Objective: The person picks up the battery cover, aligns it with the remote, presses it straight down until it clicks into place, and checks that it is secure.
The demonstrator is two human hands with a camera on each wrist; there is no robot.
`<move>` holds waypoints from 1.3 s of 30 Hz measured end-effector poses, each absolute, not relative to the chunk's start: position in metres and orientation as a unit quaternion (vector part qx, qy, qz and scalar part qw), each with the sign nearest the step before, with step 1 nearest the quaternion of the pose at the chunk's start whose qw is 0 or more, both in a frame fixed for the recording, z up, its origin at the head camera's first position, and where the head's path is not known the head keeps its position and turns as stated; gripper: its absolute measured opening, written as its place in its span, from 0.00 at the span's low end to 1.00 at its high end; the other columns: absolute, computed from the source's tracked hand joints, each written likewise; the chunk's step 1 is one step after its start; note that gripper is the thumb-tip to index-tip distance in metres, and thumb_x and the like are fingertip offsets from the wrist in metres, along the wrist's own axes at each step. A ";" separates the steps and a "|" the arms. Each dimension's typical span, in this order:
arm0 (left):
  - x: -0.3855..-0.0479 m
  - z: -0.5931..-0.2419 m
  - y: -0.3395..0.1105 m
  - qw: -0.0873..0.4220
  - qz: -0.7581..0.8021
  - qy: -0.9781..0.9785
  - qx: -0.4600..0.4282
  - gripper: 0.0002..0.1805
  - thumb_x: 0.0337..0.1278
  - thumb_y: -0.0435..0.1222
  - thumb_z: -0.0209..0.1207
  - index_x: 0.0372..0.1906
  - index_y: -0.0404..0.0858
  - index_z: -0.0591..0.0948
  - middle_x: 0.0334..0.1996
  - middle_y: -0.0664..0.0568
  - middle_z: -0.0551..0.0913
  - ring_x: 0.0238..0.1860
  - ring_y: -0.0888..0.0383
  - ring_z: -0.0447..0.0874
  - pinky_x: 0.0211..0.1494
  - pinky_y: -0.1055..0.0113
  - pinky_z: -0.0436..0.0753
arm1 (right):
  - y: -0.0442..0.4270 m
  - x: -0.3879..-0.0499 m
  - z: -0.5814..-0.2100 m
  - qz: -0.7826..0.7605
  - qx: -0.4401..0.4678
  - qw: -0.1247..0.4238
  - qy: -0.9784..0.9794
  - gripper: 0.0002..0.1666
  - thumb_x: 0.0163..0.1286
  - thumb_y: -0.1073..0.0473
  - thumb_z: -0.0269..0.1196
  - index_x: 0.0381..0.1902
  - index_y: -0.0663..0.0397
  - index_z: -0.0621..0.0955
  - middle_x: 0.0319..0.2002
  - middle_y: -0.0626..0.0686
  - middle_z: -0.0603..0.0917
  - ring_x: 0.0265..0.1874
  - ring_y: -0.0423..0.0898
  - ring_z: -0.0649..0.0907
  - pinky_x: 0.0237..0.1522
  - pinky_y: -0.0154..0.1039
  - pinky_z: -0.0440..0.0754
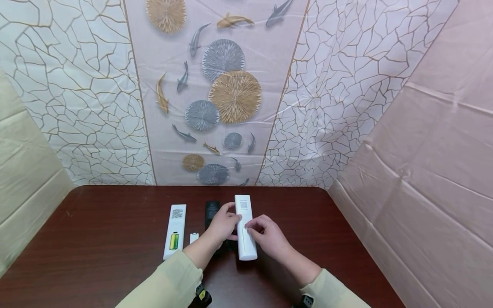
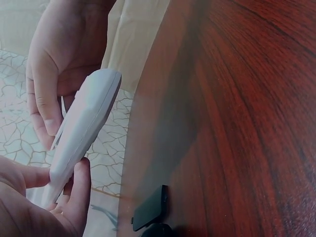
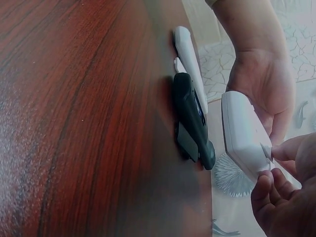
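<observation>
1. One white remote (image 1: 248,251) is held above the table (image 1: 100,231).
2. Fingers of the left hand (image 1: 222,224) grip it along both edges.
3. Fingers of the right hand (image 1: 271,239) pinch its raised battery cover (image 1: 246,240).
4. A black remote (image 1: 212,210) and second white remote (image 1: 176,226) lie farther left on the table.

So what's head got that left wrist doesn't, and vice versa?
Only head: the second white remote with its green battery graphic, a small loose white cover, and the code printed on the held white remote.
Only left wrist: the held remote's side seam, its battery cover tilted off the body in profile.
Both: held remote, left hand holding it, right hand at its cover, dark red table.
</observation>
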State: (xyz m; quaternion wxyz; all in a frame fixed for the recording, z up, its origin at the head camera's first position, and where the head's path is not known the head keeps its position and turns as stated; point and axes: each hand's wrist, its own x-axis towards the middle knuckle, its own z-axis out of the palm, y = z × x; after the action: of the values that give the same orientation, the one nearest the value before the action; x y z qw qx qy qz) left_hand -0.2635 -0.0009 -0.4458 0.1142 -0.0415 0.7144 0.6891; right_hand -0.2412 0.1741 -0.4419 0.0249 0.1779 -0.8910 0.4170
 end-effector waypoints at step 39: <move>-0.257 -0.441 -0.001 0.135 0.718 0.682 -0.032 0.33 0.72 0.39 0.54 0.76 0.42 0.57 0.58 0.37 0.75 0.45 0.48 0.84 0.35 0.53 0.88 | 0.171 -0.242 -0.440 0.552 0.059 -0.062 -0.830 0.28 0.71 0.64 0.54 0.69 0.56 0.68 0.47 0.57 0.73 0.41 0.50 0.76 0.34 0.47 0.81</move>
State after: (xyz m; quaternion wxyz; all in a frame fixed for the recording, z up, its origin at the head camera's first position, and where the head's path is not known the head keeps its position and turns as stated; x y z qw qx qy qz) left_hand -0.2571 -0.0007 -0.4410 0.1352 -0.0320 0.6819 0.7181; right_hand -0.2419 0.1708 -0.4401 -0.0624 0.0590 -0.8295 0.5518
